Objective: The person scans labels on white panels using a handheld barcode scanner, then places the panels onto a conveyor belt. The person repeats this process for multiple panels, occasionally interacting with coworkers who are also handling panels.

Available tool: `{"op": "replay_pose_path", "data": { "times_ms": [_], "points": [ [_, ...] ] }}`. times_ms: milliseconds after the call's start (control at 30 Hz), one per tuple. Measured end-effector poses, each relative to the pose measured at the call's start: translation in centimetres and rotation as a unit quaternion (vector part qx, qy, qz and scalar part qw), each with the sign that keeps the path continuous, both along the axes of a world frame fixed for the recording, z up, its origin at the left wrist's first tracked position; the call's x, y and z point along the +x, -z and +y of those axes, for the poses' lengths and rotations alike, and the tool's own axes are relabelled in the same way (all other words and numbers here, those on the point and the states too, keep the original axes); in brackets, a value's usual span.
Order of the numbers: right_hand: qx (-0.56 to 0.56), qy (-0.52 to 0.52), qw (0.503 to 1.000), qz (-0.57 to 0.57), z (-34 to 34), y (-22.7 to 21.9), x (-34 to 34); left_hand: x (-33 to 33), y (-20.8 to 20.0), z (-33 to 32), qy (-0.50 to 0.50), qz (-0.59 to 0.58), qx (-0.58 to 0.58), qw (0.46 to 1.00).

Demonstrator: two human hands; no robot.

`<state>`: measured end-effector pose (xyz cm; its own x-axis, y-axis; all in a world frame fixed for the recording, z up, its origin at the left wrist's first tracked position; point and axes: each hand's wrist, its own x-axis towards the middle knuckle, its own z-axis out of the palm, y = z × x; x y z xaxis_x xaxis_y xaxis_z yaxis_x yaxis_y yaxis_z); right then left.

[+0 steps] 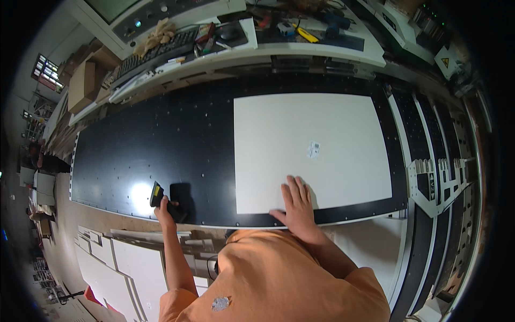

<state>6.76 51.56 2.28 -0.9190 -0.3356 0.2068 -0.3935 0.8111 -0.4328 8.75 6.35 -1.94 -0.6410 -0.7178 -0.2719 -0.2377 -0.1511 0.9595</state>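
A white rectangular panel [268, 139] lies flat on the black table top [155, 129], toward its right side. Near the panel's middle is a small printed label [313, 149]. My right hand [299, 206] rests on the panel's near edge, palm down with fingers stretched out. My left hand [164, 210] is wrapped round a black and yellow handheld scanner [156, 194], held over the table's near edge left of the panel. Right beside the scanner is a dark rectangular patch; whether it is a thing or a shadow, I cannot tell.
Beyond the table runs a cluttered bench with a keyboard [155, 53], a yellow cutter knife [307, 35] and loose tools. Cut white boards [137, 263] stand at lower left. Black rails [429, 123] with a slotted white bracket [441, 187] flank the right side. Cardboard boxes [81, 86] sit far left.
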Motion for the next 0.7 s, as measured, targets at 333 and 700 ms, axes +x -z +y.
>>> {"op": "replay_pose_path", "data": {
  "times_ms": [333,700],
  "points": [
    [0.019,-0.06,0.998,-0.015,-0.1,-0.6,-2.2,-1.9,1.2,-0.5,-0.037,0.04,-0.021,0.998],
    [0.03,0.009,0.998,0.047,4.8,0.0,-9.0,-2.4,1.8,-1.8,0.005,0.022,-0.054,0.998]
  ]
}}
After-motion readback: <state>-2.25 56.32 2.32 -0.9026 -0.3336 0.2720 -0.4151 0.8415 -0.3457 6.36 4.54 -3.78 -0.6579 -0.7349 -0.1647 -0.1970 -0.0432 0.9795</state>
